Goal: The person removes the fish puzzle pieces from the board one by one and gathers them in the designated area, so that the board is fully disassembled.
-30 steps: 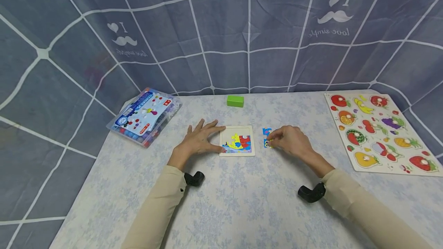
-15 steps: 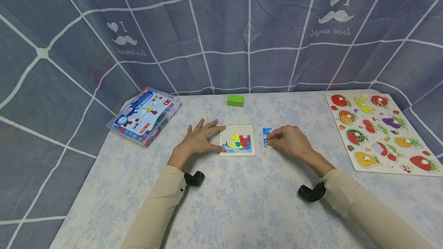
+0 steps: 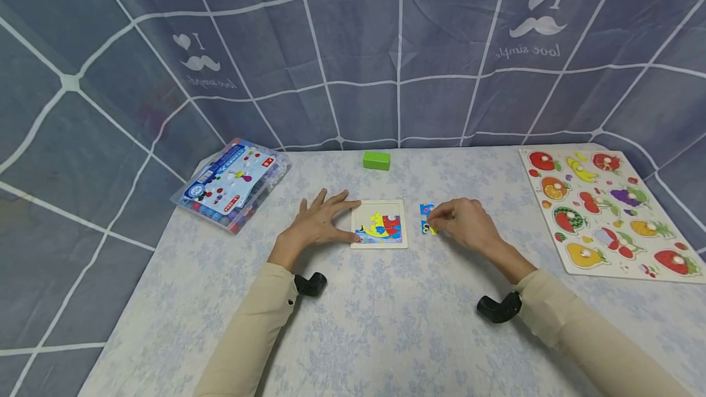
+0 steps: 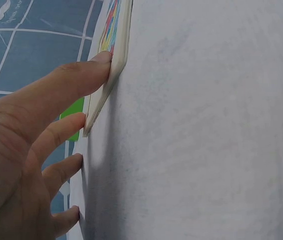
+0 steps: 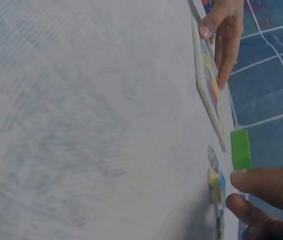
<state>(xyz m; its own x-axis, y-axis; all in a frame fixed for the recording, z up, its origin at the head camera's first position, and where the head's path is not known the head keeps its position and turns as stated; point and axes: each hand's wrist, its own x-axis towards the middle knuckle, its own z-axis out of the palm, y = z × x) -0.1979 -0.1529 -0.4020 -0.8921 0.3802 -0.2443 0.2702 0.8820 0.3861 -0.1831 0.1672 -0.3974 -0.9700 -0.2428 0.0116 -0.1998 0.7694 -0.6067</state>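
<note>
In the head view, a small square puzzle tray (image 3: 379, 245) with a pale rim lies mid-table, its lower part filled with red, yellow and blue pieces. My left hand (image 3: 320, 223) spreads its fingers at the tray's left side. The left thumb (image 4: 89, 75) presses on the rim, and the index fingertip touches a corner. Loose blue and yellow puzzle pieces (image 3: 426, 227) lie to the tray's right. Just beside them is my right hand (image 3: 467, 223), thumb and index close together. In the right wrist view those fingertips stand slightly apart from the pieces, with nothing visible between them.
A green block (image 3: 377, 161) stands behind the tray. At the far left lies a clear plastic case (image 3: 231, 182) of colourful beads. A fruit peg board (image 3: 607, 213) is at the right. A grey-blue checked curtain (image 3: 353, 54) hangs behind the table.
The right fingertips have lifted slightly off the lower loose piece, showing more of its yellow part. My left hand and the tray have stayed put.
</note>
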